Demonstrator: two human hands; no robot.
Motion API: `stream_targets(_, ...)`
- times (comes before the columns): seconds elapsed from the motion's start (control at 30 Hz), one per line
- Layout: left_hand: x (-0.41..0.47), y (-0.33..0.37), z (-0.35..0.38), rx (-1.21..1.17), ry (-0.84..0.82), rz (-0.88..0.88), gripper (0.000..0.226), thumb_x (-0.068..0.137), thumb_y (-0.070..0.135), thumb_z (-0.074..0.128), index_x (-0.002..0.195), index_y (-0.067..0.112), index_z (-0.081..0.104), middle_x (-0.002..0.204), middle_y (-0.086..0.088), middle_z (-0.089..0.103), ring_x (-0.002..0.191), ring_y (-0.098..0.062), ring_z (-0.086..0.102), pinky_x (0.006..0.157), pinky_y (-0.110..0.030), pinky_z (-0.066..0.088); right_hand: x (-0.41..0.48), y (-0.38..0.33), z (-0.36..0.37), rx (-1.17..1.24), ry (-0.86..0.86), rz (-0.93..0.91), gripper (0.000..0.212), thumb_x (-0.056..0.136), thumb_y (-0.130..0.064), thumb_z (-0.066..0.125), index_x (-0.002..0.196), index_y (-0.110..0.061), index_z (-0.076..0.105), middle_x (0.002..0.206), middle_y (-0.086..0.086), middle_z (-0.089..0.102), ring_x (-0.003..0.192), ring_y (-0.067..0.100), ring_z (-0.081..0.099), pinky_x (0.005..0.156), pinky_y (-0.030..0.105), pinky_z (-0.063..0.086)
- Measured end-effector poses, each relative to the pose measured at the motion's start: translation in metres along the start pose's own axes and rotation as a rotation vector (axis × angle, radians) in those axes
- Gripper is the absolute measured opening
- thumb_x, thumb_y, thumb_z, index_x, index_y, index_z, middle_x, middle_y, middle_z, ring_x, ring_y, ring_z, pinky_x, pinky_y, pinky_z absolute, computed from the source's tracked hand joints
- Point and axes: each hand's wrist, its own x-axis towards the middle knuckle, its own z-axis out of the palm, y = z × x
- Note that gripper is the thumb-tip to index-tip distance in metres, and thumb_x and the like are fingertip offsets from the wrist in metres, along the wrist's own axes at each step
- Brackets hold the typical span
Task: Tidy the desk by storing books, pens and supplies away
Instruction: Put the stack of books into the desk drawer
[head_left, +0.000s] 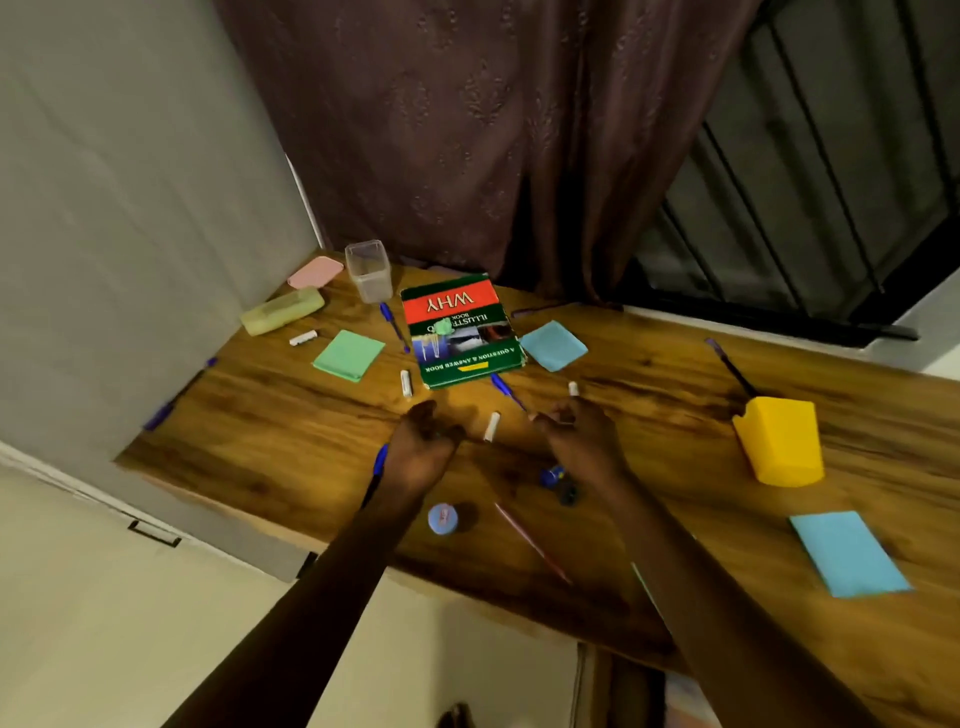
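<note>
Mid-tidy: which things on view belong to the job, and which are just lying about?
Job:
book
pens
white sticks
green pad
blue pad
blue sheet
yellow holder
clear tub
pencil case

Not the job:
curtain
window bars
wall

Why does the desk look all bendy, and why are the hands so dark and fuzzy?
Head view: the wide-angle lens stretches and tilts the desk toward the corners. The light is dim and warm, so the left hand and right hand look dark and a bit blurred. The book is brighter and its title is readable.
</note>
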Motion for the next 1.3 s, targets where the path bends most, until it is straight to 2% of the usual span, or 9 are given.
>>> stream_targets(0.13,0.041,0.009,-0.002,-0.104,-0.065,-0.063,0.041,0.092,0.013,0.070,0.130,0.021,0.057,0.097,0.010,0.063,0.099,-0.019,0.062,0.097,-0.045,0.055,0.058,-0.028,0.032,0.022,0.028,-0.006,0.042,0.093,-0.042,0.070,0.123,-0.014,0.065,0.117,0.002,0.066,0.110,0.022,0.062,0.083,0.028,0.044)
stream_targets(0.27,0.069,0.007,0.002,-0.187,-0.124,-0.143,0.048,0.088,0.017,0.072,0.132,0.021,0.055,0.120,-0.007,0.068,0.103,-0.022,0.068,0.092,-0.044,0.060,0.111,-0.038,0.059,-0.033,0.067,0.029,0.044,0.093,-0.041,0.069,0.125,-0.010,0.064,0.124,0.012,0.068,0.115,0.032,0.064,0.083,0.031,0.049)
stream_targets(0.37,0.080,0.005,0.001,-0.175,-0.115,-0.126,0.049,0.087,0.020,0.072,0.133,0.019,0.057,0.121,-0.005,0.068,0.109,-0.024,0.068,0.088,-0.041,0.061,0.139,-0.037,0.072,-0.076,0.093,0.075,0.045,0.089,-0.042,0.072,0.118,-0.008,0.065,0.120,0.015,0.070,0.112,0.036,0.066,0.077,0.032,0.048)
stream_targets(0.5,0.083,0.001,0.001,-0.192,-0.121,-0.100,0.043,0.092,0.015,0.067,0.133,0.021,0.056,0.123,-0.007,0.068,0.111,-0.023,0.067,0.092,-0.045,0.059,0.157,-0.038,0.079,-0.153,0.117,0.143,0.054,0.088,-0.046,0.072,0.125,-0.007,0.063,0.128,0.018,0.065,0.120,0.037,0.061,0.090,0.038,0.051)
stream_targets(0.67,0.092,-0.012,0.003,-0.222,-0.091,-0.107,0.067,0.075,0.040,0.067,0.138,0.020,0.055,0.132,-0.006,0.063,0.118,-0.024,0.064,0.097,-0.048,0.058,0.162,-0.039,0.088,-0.081,0.117,0.197,0.065,0.087,-0.052,0.074,0.132,-0.007,0.059,0.135,0.017,0.060,0.123,0.036,0.059,0.091,0.036,0.048)
stream_targets(0.83,0.093,-0.021,0.002,-0.267,-0.061,-0.083,0.072,0.071,0.048,0.064,0.140,0.029,0.052,0.134,-0.003,0.062,0.121,-0.022,0.063,0.097,-0.049,0.057,0.161,-0.055,0.088,0.072,0.168,0.170,0.047,0.087,-0.041,0.077,0.121,-0.011,0.067,0.121,0.011,0.071,0.113,0.031,0.066,0.095,0.040,0.055)
stream_targets(1.0,0.081,-0.011,0.002,-0.345,-0.092,-0.147,0.055,0.076,0.040,0.064,0.129,0.027,0.059,0.117,-0.003,0.072,0.107,-0.022,0.071,0.091,-0.049,0.060,0.137,-0.082,0.081,0.651,0.070,0.183,0.022,0.097,-0.011,0.067,0.114,-0.016,0.055,0.110,0.011,0.070,0.097,0.027,0.072,0.080,0.046,0.064)
stream_targets(1.17,0.057,0.009,0.002,-0.284,-0.141,-0.071,0.038,0.098,0.017,0.062,0.134,0.025,0.054,0.112,0.010,0.066,0.098,-0.003,0.064,0.070,-0.016,0.053,0.114,-0.087,0.056,0.557,0.184,0.032,0.020,0.090,-0.018,0.073,0.097,-0.025,0.056,0.107,0.007,0.072,0.097,0.028,0.074,0.073,0.049,0.065)
stream_targets(1.3,0.032,0.013,0.005,-0.265,-0.126,-0.038,0.047,0.097,0.024,0.067,0.141,0.027,0.051,0.128,0.010,0.062,0.116,-0.008,0.059,0.077,-0.020,0.049,0.084,-0.080,0.019,0.533,0.237,-0.052,0.023,0.090,-0.016,0.073,0.105,-0.022,0.058,0.109,0.007,0.073,0.096,0.025,0.075,0.073,0.048,0.065)
